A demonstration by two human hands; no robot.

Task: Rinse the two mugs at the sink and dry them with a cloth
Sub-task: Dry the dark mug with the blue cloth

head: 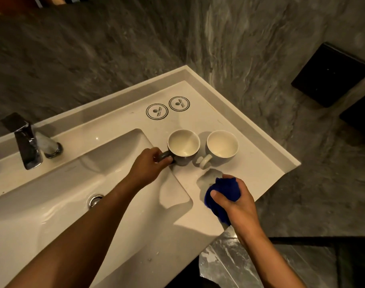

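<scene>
The big white sink [52,204] fills the left side, with its flat counter [250,169] on the right and the shiny tap [28,146] at the back. Two round paper mats [157,111] lie on the counter behind the mugs. The two mugs stand upright just beside each other, near the edge of the bowl. The dark mug [183,147] is on the left and the white mug [222,146] is on the right, with its handle pointing toward the person. The left hand [150,163] has its fingers curled round the dark mug's handle, so the mug sits just past the knuckles, on the counter. The right hand [237,199] squeezes a bunched blue cloth [221,196] in its curled fingers, near the white mug but not touching it. I think the next job is to lift the dark mug. To do it well, hold the handle tight, keep the mug level, and lift it straight up so it does not bump the white mug. I cannot tell if the mugs are wet.
</scene>
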